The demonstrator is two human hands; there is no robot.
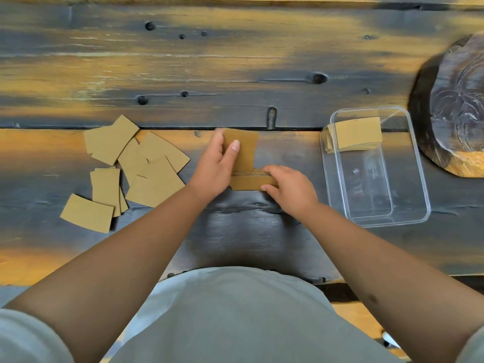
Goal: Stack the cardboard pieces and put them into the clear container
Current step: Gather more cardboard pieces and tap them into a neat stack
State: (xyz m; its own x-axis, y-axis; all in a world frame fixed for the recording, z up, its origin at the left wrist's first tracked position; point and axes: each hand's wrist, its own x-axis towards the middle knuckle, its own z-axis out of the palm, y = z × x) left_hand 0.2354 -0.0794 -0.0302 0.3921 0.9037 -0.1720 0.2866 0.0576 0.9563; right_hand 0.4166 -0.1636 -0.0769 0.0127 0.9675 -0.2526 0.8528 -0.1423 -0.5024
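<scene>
Pinching one card [242, 149] in left hand [213, 169], clamping stack [252, 179] in right hand [289, 191] at centre; container [419, 179] lying just right, long axis running up-down, nearer the right hand.

dark wooden table [235, 61] bears loose cardboard pieces [146, 166], clear container [419, 200], carved slab [455, 106].

I see loose tan cardboard pieces [131, 169] scattered at left, a stack [251, 178] at centre, and another stack [353, 134] inside the clear container [408, 216] at right.
</scene>
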